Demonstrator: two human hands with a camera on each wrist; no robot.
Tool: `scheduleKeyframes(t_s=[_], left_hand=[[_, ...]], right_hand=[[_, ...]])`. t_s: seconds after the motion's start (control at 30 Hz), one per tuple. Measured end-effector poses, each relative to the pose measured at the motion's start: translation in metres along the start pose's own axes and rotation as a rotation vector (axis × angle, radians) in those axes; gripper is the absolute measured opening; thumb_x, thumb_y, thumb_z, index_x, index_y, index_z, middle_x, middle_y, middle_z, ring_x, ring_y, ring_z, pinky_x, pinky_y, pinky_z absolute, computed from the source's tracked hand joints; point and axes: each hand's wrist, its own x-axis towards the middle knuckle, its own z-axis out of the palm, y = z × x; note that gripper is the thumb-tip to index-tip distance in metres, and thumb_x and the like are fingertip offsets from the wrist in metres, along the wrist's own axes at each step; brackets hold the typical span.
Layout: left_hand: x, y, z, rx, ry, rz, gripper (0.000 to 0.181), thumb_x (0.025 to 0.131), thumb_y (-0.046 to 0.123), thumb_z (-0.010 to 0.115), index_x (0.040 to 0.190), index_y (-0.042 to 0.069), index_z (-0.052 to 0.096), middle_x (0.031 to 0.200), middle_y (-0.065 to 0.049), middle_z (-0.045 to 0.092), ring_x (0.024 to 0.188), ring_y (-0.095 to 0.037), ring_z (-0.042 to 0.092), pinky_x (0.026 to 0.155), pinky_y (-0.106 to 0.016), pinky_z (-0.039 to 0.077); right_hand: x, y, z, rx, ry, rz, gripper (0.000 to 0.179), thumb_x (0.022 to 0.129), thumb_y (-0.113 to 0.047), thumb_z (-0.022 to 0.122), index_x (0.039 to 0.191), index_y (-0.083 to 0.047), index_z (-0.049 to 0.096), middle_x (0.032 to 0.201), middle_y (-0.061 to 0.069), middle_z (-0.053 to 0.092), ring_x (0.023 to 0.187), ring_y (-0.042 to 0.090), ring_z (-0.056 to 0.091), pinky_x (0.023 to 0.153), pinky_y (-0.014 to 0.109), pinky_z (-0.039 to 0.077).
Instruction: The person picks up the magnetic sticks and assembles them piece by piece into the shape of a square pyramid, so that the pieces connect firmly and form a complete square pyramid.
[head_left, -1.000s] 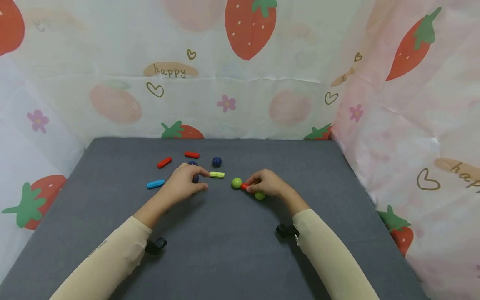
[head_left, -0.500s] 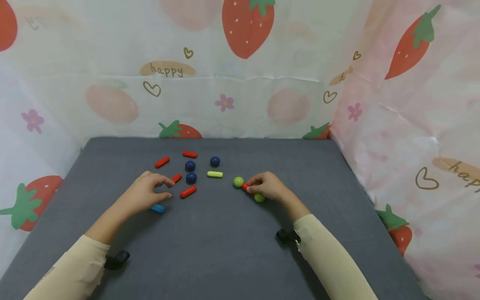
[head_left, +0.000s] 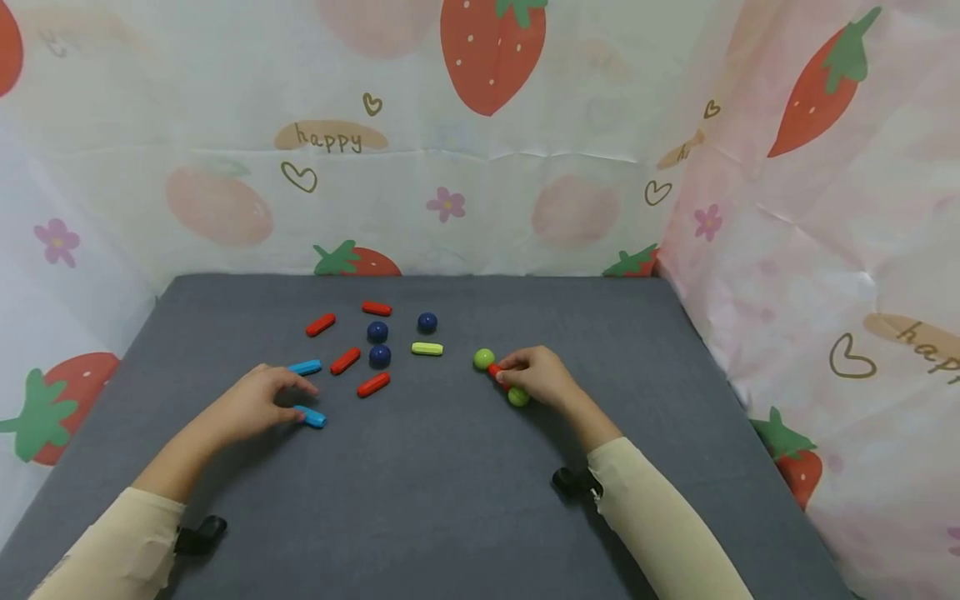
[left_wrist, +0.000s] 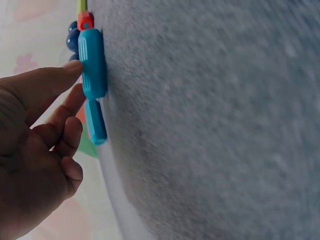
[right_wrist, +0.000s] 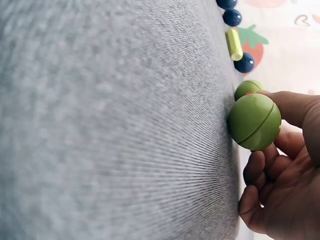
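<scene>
Red rod [head_left: 494,372] between green balls [head_left: 484,359]: right hand [head_left: 542,377] gripped it; left hand [head_left: 255,405], fingers parted, touched near blue rod [head_left: 315,418].

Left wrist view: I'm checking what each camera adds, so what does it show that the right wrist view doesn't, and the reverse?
Only the left wrist view: the left hand, the nearer blue stick and the farther blue stick.

Only the right wrist view: the right hand and the nearer green ball, partly covering the farther green ball.

Both: dark blue balls, the yellow-green stick, gray cloth and printed backdrop.
</scene>
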Motion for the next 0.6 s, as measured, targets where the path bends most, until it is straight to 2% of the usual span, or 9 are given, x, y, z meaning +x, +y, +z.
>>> scheduleKeyframes(t_s=[0.1,0.23,0.33,0.6], left_hand=[[-0.001,-0.005,0.000,-0.019,-0.025,-0.006,0.031,0.086,0.020,0.084,0.116,0.015,0.077,0.119,-0.005,0.073,0.107,-0.027,0.051,0.087,-0.042,0.044],[0.000,-0.009,0.000,-0.052,-0.059,-0.014,0.030,0.086,0.019,0.083,0.115,0.015,0.077,0.117,-0.004,0.072,0.111,-0.027,0.055,0.089,-0.045,0.047],[0.001,-0.012,0.001,-0.059,-0.080,-0.018,0.028,0.086,0.018,0.083,0.113,0.014,0.078,0.115,-0.005,0.072,0.106,-0.024,0.058,0.086,-0.041,0.049],[0.003,-0.011,0.003,-0.052,-0.110,-0.038,0.022,0.086,0.021,0.083,0.107,0.016,0.079,0.103,0.002,0.072,0.091,-0.017,0.055,0.076,-0.034,0.047]], right_hand=[[-0.001,-0.001,0.001,0.005,0.025,0.016,0.021,0.092,-0.026,0.078,0.109,-0.013,0.079,0.097,0.002,0.075,0.082,0.016,0.067,0.073,0.032,0.053],[-0.004,-0.002,0.003,0.013,0.053,0.036,0.020,0.093,-0.025,0.077,0.108,-0.012,0.078,0.097,0.003,0.075,0.083,0.017,0.067,0.074,0.033,0.053],[-0.006,-0.003,0.004,0.020,0.077,0.054,0.020,0.093,-0.026,0.078,0.108,-0.013,0.078,0.096,0.003,0.075,0.084,0.017,0.067,0.075,0.034,0.054],[-0.009,-0.006,0.006,0.028,0.115,0.106,0.022,0.093,-0.027,0.078,0.109,-0.012,0.079,0.100,0.003,0.075,0.085,0.017,0.067,0.072,0.033,0.054]])
